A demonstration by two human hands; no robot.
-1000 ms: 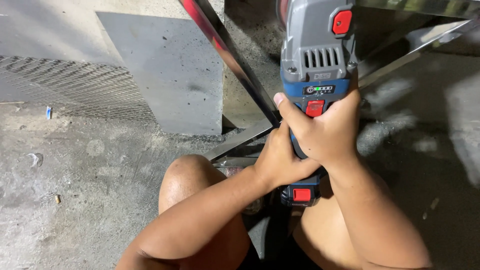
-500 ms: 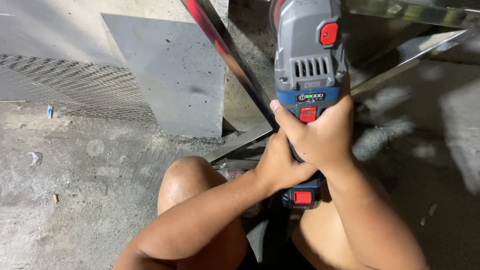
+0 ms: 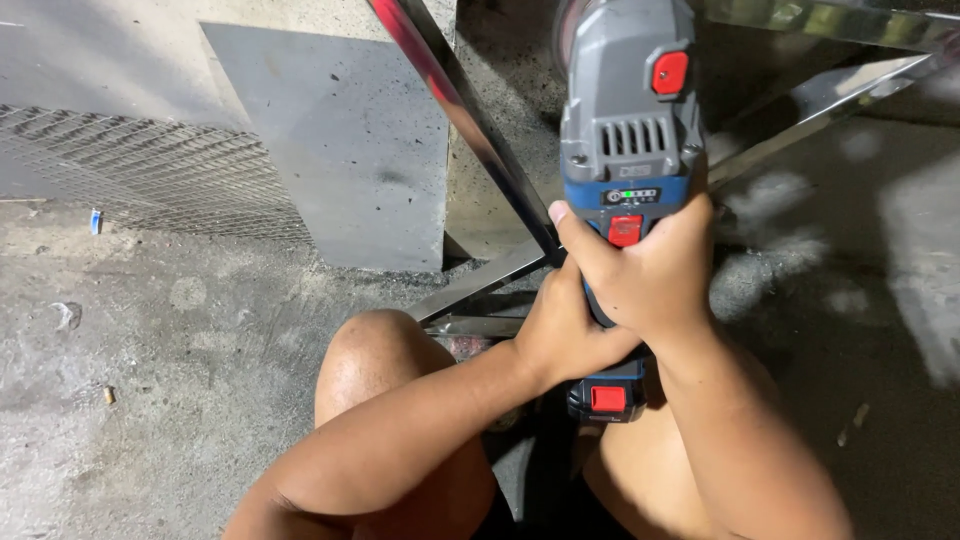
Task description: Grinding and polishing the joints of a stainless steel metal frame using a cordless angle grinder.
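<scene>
A grey and blue cordless power tool with red buttons points away from me, its front end cut off by the top edge. My right hand wraps the tool's body just below its red switch. My left hand grips the handle lower down, above the battery pack. Shiny steel bars cross right under the tool. My bare knee sits below my forearms.
A flat grey metal sheet leans at the back, with a mesh panel to its left. More polished steel bars run off to the upper right. Rough concrete floor with small bits of litter spreads left.
The tool and both hands have shifted slightly left and up in view. The grip looks the same.
</scene>
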